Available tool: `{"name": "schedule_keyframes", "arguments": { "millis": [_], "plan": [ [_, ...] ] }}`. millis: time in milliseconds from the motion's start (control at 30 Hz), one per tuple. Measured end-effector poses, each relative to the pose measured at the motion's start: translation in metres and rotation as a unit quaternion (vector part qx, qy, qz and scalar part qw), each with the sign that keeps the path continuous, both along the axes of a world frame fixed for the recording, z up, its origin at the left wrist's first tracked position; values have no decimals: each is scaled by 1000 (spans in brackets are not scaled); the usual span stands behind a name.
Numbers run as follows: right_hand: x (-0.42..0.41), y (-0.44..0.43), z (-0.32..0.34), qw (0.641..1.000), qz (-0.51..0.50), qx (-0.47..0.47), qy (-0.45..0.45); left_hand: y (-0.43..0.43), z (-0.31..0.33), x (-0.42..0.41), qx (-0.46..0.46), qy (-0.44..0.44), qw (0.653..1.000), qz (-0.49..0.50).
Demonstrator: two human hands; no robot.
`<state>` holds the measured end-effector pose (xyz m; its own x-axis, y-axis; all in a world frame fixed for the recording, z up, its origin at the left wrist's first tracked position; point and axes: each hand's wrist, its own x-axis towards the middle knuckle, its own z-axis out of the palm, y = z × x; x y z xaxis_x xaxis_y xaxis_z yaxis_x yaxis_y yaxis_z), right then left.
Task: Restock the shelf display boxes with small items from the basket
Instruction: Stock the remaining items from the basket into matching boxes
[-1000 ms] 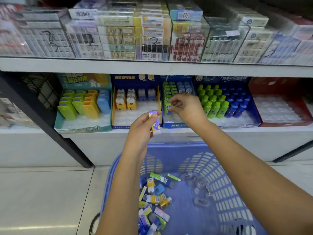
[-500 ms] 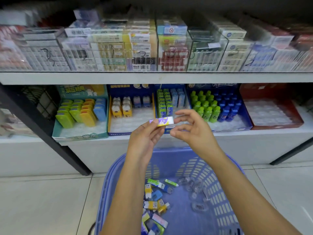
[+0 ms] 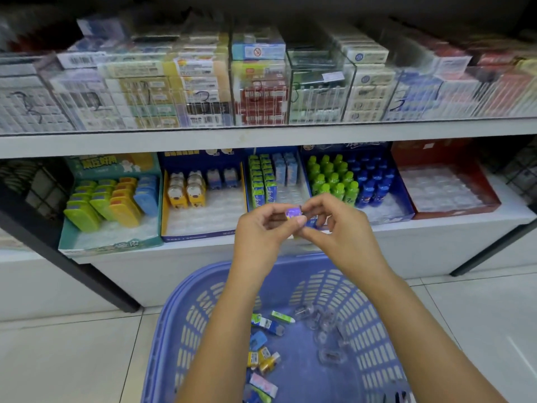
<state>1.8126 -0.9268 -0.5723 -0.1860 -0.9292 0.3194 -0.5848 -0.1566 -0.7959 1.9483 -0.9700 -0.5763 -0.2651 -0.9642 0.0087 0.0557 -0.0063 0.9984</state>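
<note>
Pinching a small purple-and-yellow wrapped packet (image 3: 294,213) between the curled fingers (image 3: 299,221) of the left hand (image 3: 261,228) and those of the right hand (image 3: 341,232), gripped from opposite sides and mostly hidden under the fingertips. Held in the air above the blue slotted plastic basket (image 3: 189,303), in front of the lower white shelf (image 3: 436,225) and near the narrow blue cardboard display box (image 3: 292,195) of green and pale blue packs. Judged to be a hand-over, or a turn to face it the right way, so likely to slip if either pinch loosens too soon. Would then drop among the loose small items (image 3: 263,356) in the basket, or miss the rim and land on the pale floor tiles (image 3: 72,359). Cannot tell from here which box takes the purple kind, so could end up in the wrong row. Risky on the reach in, too: could topple the upright green packs (image 3: 258,184) at the front, or brush the green plastic bottles (image 3: 331,181) in the box just to the right. Safer with one firm single-handed grip before going forward.
</note>
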Motion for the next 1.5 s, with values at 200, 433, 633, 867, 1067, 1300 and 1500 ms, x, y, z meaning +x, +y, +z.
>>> {"name": "schedule_keyframes", "arguments": {
  "millis": [200, 433, 633, 867, 1067, 1300, 1500],
  "plan": [
    [-19, -29, 10, 1000, 5, -3, -2, -12, -6, -3, -110, -148, 983, 5],
    [-48, -101, 9, 996, -57, -19, 69, -14, -45, -6, -253, -475, 836, -104],
    [-54, -131, 10, 985, -13, 84, 149, -20, -51, -3, -269, -475, 830, -117],
    [-55, -143, 29, 958, 53, 171, 226, -18, -52, -5, -271, -481, 826, -114],
    [-49, -148, 25, 936, 42, 170, 304, -19, -53, -4, -272, -480, 826, -114],
    [-30, -148, 31, 906, 28, 198, 373, -16, -48, 1, -264, -463, 835, -137],
    [-16, -70, 16, 958, 5, 99, 268, 5, -42, 20, -231, -372, 896, -69]
  ]
}}
